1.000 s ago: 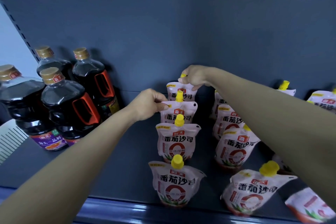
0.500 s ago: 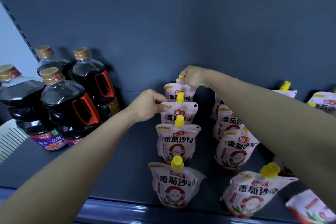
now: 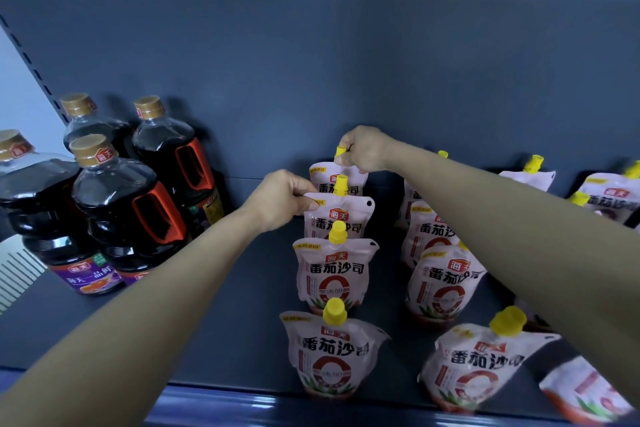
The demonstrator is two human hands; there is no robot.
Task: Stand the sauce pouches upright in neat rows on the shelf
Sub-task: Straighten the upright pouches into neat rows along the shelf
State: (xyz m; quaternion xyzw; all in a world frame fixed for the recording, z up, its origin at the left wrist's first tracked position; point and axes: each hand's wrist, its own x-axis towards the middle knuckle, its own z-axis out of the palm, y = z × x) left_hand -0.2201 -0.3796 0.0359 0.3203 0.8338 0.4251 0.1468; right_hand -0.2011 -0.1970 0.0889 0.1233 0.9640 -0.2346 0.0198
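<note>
The rearmost pouch, at twelve o'clock, is pinched by the right hand; the next pouch is pinched by the left hand. Either could be toppled toward six o'clock by an uneven release.

A matt, smooth finish is seen on the dark grey metal-looking shelf. On the shelf, white-and-red sauce pouches of slick, faintly creased plastic film are topped by smooth yellow plastic caps. At the shelf's left end, glossy clear plastic bottles are seen.

The dark shelf carries sauce pouches and soy bottles.
</note>
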